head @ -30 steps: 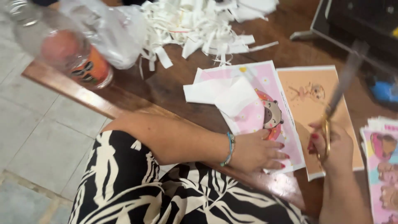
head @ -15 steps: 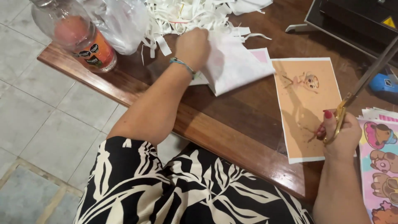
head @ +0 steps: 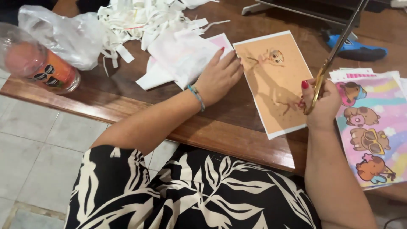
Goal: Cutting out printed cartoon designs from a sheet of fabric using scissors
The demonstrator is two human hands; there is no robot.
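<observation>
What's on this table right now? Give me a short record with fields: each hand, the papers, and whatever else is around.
left hand: flat on the table, fingertips at the edge of the orange sheet, touching the crumpled paper
right hand: holds scissors, blades pointing up and away
orange sheet: lies flat between the hands, small cartoon figure printed near its top
sticker sheets: stacked at the right, cartoon animals
scraps: white strips piled at the far side
bottle: lying at the left table edge, beside a plastic bag
</observation>
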